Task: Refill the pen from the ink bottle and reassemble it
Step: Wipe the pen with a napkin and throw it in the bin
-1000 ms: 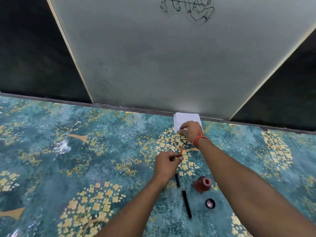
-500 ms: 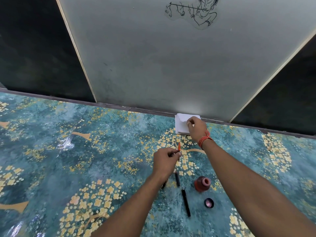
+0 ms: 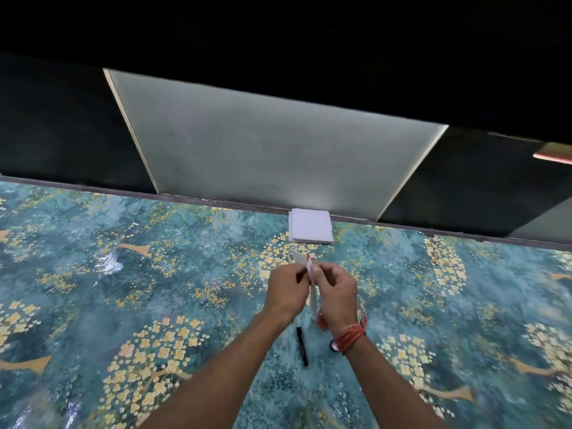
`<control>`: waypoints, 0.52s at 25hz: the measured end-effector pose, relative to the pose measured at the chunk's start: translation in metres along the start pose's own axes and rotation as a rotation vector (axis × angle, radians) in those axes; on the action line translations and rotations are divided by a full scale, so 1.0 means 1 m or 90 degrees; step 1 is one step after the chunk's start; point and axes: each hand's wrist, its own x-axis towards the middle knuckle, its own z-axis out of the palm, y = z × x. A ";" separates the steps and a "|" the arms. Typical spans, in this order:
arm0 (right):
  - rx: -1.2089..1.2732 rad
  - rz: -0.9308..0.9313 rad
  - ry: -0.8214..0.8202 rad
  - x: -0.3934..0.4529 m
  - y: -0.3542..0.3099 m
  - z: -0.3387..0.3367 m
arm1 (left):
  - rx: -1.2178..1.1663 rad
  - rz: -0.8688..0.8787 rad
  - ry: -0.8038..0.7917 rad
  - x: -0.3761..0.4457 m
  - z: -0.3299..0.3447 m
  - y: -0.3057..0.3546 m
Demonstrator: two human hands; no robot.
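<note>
My two hands are up together over the middle of the table, fingertips nearly touching. My left hand (image 3: 286,291) is closed in a pinch around a thin orange-red pen part (image 3: 308,257), of which only the tip pokes out above my fingers; the rest is hidden in my grip. My right hand (image 3: 335,294) is closed on a white sheet of tissue (image 3: 313,297), which hangs in the gap between my hands and curls up beside the orange tip, touching it. The picture is blurred here, so I cannot tell how far the tissue wraps around the part. A red thread band (image 3: 351,335) sits on my right wrist. Below my hands, on the blue-green flowered tablecloth (image 3: 154,289), a black pen barrel (image 3: 302,345) lies flat, pointing roughly toward me, apart from both hands. Just right of it, the red ink bottle (image 3: 322,322) shows only as a sliver from under my right hand, and its dark round cap (image 3: 334,346) peeks out beside my wrist; both are mostly covered by my arm. Farther away, at the back edge of the table against the wall, a neat square stack of white tissues (image 3: 310,226) sits well apart from my hands. Behind it stands a pale grey panel (image 3: 272,156) set between dark wall sections.
</note>
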 end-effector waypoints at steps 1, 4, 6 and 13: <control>0.012 0.003 0.019 -0.002 -0.003 -0.004 | 0.013 0.027 -0.020 -0.005 0.001 0.002; 0.010 0.016 0.038 -0.001 -0.005 -0.017 | 0.056 0.096 -0.070 -0.018 0.004 0.011; 0.052 0.045 0.034 -0.001 -0.007 -0.023 | 0.053 0.115 -0.080 -0.022 0.006 0.014; 0.383 0.233 0.024 -0.008 -0.018 -0.033 | -0.124 0.099 -0.142 -0.032 0.009 0.025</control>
